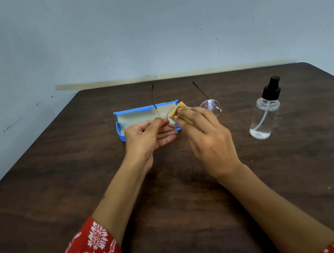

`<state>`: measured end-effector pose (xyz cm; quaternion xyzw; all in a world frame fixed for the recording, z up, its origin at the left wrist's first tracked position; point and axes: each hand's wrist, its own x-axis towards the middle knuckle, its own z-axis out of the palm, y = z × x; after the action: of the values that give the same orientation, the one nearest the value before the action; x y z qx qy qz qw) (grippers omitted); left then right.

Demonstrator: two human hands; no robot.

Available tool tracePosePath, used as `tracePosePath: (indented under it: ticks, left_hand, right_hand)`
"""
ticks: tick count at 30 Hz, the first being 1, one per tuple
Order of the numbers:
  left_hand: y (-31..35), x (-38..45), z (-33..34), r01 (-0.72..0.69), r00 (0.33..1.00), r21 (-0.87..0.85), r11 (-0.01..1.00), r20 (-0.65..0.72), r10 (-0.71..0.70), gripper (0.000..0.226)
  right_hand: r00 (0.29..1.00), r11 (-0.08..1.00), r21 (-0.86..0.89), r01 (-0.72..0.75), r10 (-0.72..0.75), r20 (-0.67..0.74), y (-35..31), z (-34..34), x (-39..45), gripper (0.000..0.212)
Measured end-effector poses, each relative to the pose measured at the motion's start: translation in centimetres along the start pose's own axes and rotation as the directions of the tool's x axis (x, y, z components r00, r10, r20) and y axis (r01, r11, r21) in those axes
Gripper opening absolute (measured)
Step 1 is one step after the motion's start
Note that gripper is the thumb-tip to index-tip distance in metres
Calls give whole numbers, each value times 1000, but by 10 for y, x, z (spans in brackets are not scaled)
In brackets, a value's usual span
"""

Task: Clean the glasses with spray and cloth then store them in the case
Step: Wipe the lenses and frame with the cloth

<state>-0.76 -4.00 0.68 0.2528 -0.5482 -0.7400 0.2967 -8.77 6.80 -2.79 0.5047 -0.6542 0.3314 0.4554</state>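
Two hands over the counter [59,178]: the left hand [149,137] pinches one pair of glasses [210,105] at its hinge, while the right hand [208,139] presses one yellow cloth [178,111] on a lens. One open blue case [136,120] lies just behind, one spray bottle [265,113] stands right.

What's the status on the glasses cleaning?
Left hand pinches glasses frame; right hand rubs yellow cloth on lens. Blue case open behind. Spray bottle standing clear.

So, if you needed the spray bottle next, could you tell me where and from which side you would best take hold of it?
Grip the spray bottle round its clear, cylindrical body, below the black pump head. It stands upright and apart on the table, to the right of the glasses. The right hand, now holding the cloth, is nearer, so coming from the bottle's left or front probably suits best.
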Motion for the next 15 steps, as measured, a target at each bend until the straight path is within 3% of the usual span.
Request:
tracePosePath:
  ticks: [4,9,15]
  left_hand:
    - [1,1,0,-16,1000,-30,999,-26,16,15]
    - [-1,2,0,5,1000,1,1000,-21,-5,15]
    - [-1,1,0,-8,1000,-26,1000,-18,8,13]
  right_hand:
    - [995,997,61,38,-43,86,-6,1,-2,24]
    - [997,998,43,-56,53,55,1,-2,-1,29]
    - [993,997,81,8,-18,117,-5,1,-3,22]
